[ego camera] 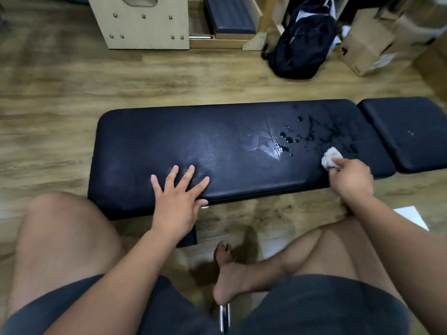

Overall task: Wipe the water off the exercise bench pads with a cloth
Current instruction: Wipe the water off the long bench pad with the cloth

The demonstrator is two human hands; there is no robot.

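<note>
A long black bench pad (pixel 169 141) lies across the middle of the view, with a smaller black pad (pixel 406 131) to its right. Water drops (pixel 290 139) and a wet smear sit on the right part of the long pad. My left hand (pixel 179 199) rests flat on the pad's near edge, fingers spread. My right hand (pixel 350 180) grips a small crumpled white cloth (pixel 331 157) and holds it against the pad near its right end, beside the drops.
Wooden floor surrounds the bench. A dark backpack (pixel 300 44) and cardboard boxes (pixel 367 44) stand at the back right, wooden exercise equipment (pixel 145 22) at the back. My bare legs and a foot (pixel 229 276) are below the bench. A white sheet (pixel 411 216) lies at right.
</note>
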